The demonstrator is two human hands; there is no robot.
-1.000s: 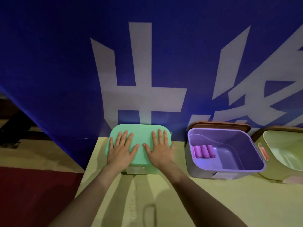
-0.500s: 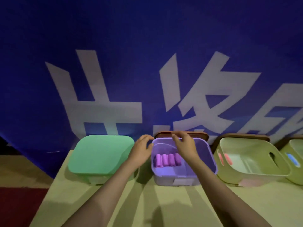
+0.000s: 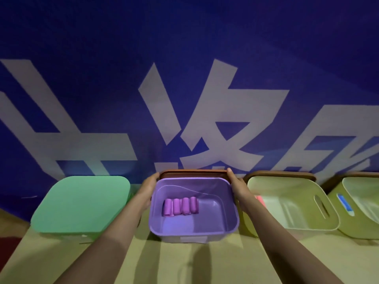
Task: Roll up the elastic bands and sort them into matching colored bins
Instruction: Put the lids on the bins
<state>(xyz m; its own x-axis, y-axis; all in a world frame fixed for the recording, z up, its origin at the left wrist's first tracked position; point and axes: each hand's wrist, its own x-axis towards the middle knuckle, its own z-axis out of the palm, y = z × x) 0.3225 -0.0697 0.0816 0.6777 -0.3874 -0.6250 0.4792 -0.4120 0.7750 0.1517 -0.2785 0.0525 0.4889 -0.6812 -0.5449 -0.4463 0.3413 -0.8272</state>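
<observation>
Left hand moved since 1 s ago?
Yes. The left hand left the green lid and went right; it now grips the brown lid behind the purple bin, at its far-left corner.

the purple bin (image 3: pixel 190 235) sits open in the middle of the frame on the counter (image 3: pixel 184 263). four rolled purple bands (image 3: pixel 181 206) lie side by side inside it, near its left wall. its brown lid (image 3: pixel 192 173) stands just behind it, with the left hand (image 3: pixel 148 190) and the right hand (image 3: pixel 238 186) holding its ends. the green bin (image 3: pixel 82 203) at the left has its lid on. at the right, an open pale green bin (image 3: pixel 291 220) shows a pink strip (image 3: pixel 260 199) on its left wall.
</observation>
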